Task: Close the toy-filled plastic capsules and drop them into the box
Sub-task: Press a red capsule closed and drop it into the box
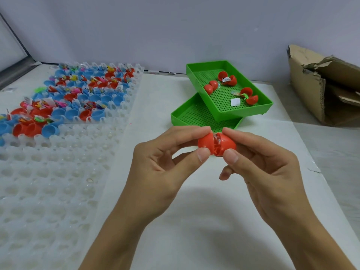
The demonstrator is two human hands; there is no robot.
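Hands meeting above white table [224, 221]; left hand [165, 164] pinching left half of red capsule [216, 144], right hand [266, 168] pinching right half, fingers curling round it; halves not fully joined, toy showing in gap; three open red capsules [229, 82] lying in upper green tray [196, 75]; cardboard box [307, 90] sitting far right; no legible writing.

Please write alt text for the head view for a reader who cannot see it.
Two hands, left hand and right hand, pinch a red capsule nearly closed over a white table. Behind sit stacked green trays holding open capsules, a capsule-filled clear tray on the left, a cardboard box on the right.
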